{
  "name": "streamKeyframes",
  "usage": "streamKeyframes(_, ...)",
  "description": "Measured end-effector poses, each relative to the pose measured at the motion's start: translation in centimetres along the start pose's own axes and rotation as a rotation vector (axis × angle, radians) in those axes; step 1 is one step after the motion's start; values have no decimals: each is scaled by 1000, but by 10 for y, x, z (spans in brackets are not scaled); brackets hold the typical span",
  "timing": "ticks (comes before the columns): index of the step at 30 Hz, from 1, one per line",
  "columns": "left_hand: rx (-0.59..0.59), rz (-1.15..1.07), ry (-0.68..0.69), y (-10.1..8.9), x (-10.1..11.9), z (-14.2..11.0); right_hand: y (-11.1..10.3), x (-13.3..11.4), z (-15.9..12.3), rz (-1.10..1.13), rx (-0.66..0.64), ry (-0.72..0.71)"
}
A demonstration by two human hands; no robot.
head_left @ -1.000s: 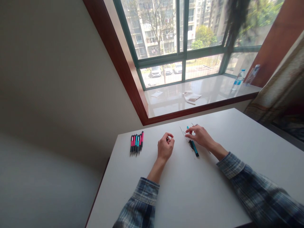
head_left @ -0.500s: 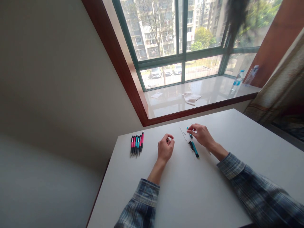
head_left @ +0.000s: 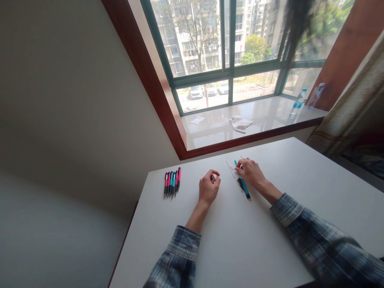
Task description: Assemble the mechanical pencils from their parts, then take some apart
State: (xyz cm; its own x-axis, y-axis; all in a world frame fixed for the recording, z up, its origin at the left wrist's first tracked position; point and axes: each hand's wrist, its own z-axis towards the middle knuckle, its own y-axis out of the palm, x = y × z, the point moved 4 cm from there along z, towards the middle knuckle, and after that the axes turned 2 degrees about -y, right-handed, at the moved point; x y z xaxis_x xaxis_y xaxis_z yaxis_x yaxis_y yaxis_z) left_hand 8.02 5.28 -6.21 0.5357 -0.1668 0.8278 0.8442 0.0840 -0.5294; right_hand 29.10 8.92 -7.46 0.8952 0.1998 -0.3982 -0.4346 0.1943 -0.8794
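Note:
My left hand [head_left: 209,186] rests on the white table with its fingers curled closed. A small dark bit shows inside the curl, too little to name. My right hand [head_left: 249,171] is lowered over small pen parts, thumb and fingertips together; whatever lies between them is hidden. A blue pen part [head_left: 235,163] peeks out beyond its fingers. Just below that hand lie teal pen barrels [head_left: 245,189] and black pen pieces [head_left: 240,183]. A thin white refill [head_left: 230,168] lies left of my right fingertips.
At the table's [head_left: 270,240] far left, several pink, teal and black pens [head_left: 172,183] lie side by side in a row. Behind the table is a window sill [head_left: 210,134] with a crumpled cloth [head_left: 241,124] and a water bottle [head_left: 299,102]. A curtain [head_left: 339,108] hangs at right.
My right hand has come down and slightly left onto the small pen parts, covering the dark piece that showed under it. The left hand stays where it was.

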Motion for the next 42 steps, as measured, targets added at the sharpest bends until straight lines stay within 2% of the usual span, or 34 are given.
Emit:
streamKeyframes(7, -8, 8, 12, -2, 1, 2, -2, -2, 6, -97, -57, 53)
streamKeyframes(23, -35, -8, 27, 1, -6, 2, -7, 1, 6, -44, -78, 43)
streamKeyframes(25, -40, -75, 10, 2, -8, 3, -11, -1, 4, 91, -49, 32)
streamKeyframes(27, -46, -188, -20, 3, -11, 5, -14, -5, 1, 348, -39, 16)
streamKeyframes(30, -70, -376, -77, 7, -15, 7, -10, -16, -5, 768, -138, 5)
streamKeyframes(33, -120, -539, -155, 11, -17, 8, -4, -29, -11, 1033, -238, 22)
streamKeyframes(38, -118, -647, -209, 8, -11, 8, 1, -44, -15, 1133, -275, 19)
streamKeyframes(42, -89, -708, -210, 3, -5, 7, 0, -40, -12, 1132, -161, 20)
